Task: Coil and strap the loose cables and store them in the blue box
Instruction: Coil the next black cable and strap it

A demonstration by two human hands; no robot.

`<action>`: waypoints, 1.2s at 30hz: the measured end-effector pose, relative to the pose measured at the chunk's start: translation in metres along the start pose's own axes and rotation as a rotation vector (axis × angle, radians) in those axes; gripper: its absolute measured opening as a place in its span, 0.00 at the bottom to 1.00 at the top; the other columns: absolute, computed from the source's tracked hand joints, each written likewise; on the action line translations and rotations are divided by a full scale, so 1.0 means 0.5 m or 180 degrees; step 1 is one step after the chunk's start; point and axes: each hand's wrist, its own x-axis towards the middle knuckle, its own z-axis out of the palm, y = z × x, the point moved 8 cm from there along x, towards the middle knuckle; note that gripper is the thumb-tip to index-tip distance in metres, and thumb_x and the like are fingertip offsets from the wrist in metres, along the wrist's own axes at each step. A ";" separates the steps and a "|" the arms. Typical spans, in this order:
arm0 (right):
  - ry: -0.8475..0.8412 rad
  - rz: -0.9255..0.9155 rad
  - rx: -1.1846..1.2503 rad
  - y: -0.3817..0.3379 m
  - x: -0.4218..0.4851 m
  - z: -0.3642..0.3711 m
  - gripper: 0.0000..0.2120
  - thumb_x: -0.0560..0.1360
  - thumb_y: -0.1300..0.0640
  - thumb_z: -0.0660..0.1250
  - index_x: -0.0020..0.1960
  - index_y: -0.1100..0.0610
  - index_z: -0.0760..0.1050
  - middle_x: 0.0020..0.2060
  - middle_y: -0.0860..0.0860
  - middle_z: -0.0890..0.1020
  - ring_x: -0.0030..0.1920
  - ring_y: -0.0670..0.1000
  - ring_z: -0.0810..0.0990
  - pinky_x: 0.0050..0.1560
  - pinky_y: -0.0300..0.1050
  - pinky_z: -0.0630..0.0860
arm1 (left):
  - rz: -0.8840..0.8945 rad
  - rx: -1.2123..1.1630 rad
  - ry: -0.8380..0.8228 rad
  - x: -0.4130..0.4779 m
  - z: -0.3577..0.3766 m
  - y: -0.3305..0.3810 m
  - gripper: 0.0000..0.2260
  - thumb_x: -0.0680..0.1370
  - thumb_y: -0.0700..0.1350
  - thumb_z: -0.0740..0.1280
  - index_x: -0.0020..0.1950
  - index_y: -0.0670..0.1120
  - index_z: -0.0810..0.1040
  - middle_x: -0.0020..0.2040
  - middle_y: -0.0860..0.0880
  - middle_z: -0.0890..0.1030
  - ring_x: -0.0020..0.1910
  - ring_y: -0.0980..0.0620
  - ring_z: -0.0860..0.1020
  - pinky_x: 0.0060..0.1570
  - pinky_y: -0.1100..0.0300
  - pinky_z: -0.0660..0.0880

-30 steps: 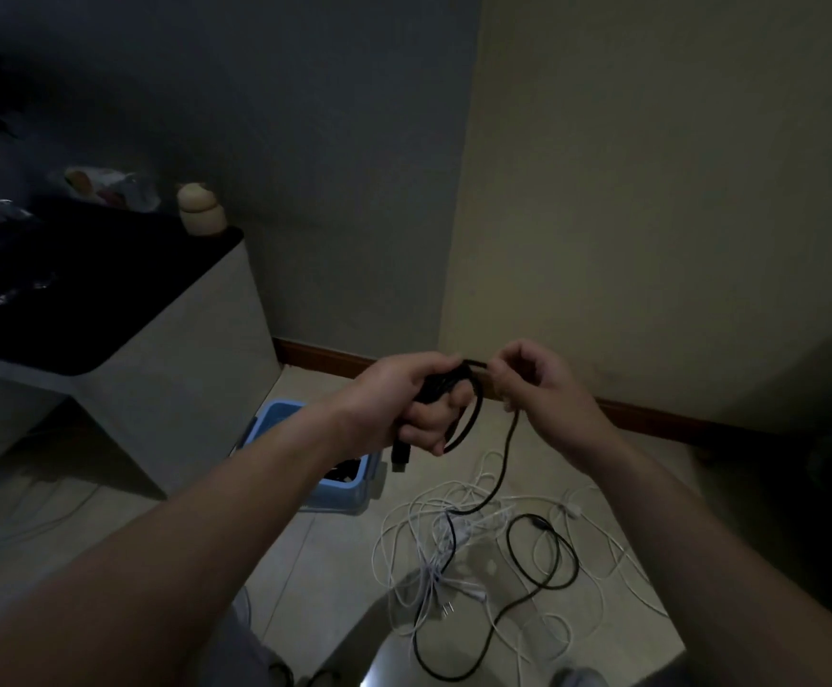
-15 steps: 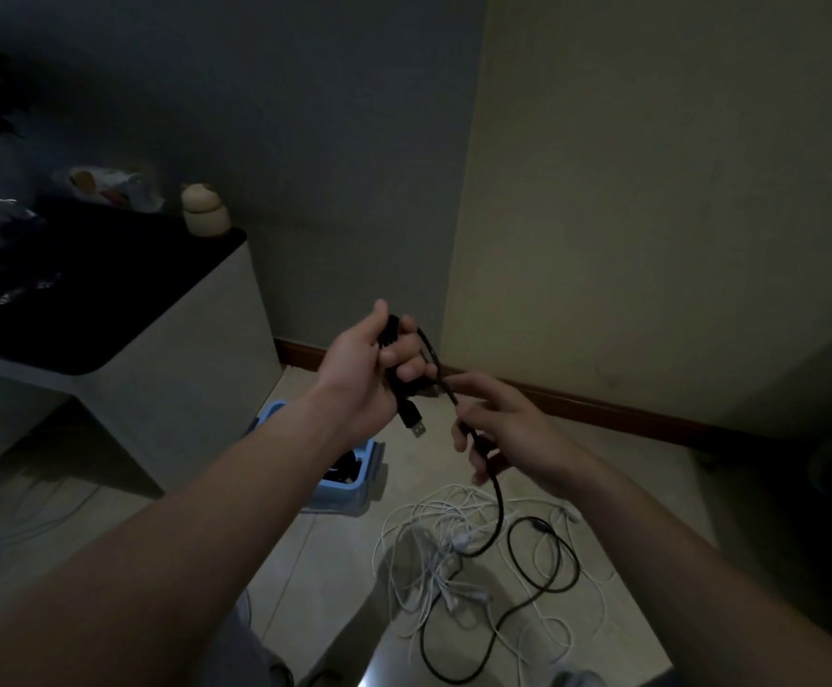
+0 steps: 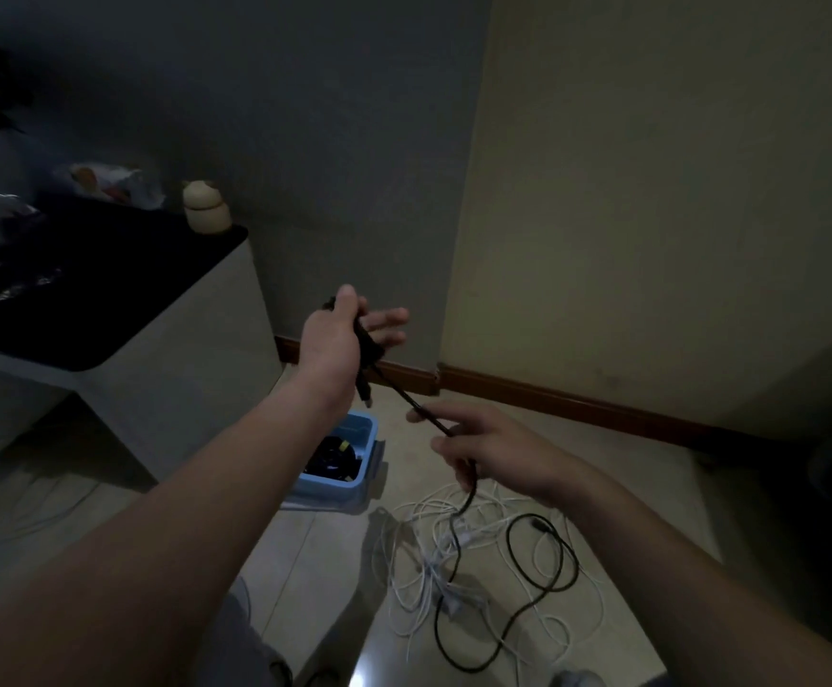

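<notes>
Down on the floor [image 3: 304, 538] by my feet, slack of the black cable [image 3: 404, 393] lies over the white cables [image 3: 418, 587], then runs up-left through my right hand [image 3: 498, 448]'s pinch to the small coil my left hand [image 3: 337, 339] clamps, farther out.

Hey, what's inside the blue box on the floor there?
A dark coiled cable with a yellow spot lies in the blue box. The left forearm covers the box's near left part, so whatever else is there cannot be seen.
</notes>
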 end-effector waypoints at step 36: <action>0.1584 -0.0756 0.0707 -0.049 -0.030 -0.135 0.10 0.78 0.59 0.71 0.39 0.48 0.81 0.34 0.48 0.79 0.34 0.44 0.74 0.31 0.36 0.67 | -0.1230 0.1826 -0.2578 -0.126 0.126 -0.114 0.17 0.83 0.54 0.54 0.40 0.45 0.70 0.21 0.52 0.60 0.20 0.53 0.60 0.34 0.57 0.69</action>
